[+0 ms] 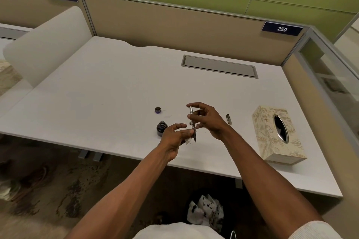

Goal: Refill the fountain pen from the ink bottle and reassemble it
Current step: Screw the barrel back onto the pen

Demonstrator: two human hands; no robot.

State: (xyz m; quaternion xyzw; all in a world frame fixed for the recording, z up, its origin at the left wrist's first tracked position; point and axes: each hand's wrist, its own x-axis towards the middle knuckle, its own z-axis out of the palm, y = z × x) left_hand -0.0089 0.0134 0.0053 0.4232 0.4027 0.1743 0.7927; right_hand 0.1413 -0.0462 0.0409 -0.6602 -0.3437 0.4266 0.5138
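Observation:
I hold the fountain pen nearly upright above the white desk, nib end down. My right hand pinches its upper barrel. My left hand grips the lower section near the nib together with a small white tissue. The open ink bottle stands just left of my left hand. Its round cap lies farther back on the desk. A small metallic pen part, likely the pen's cap, rests to the right of my right hand.
A patterned tissue box sits at the desk's right side. A grey cable hatch is set into the desk at the back. Below the front edge stands a bin with ink-stained tissues. Partition walls close off the back and right.

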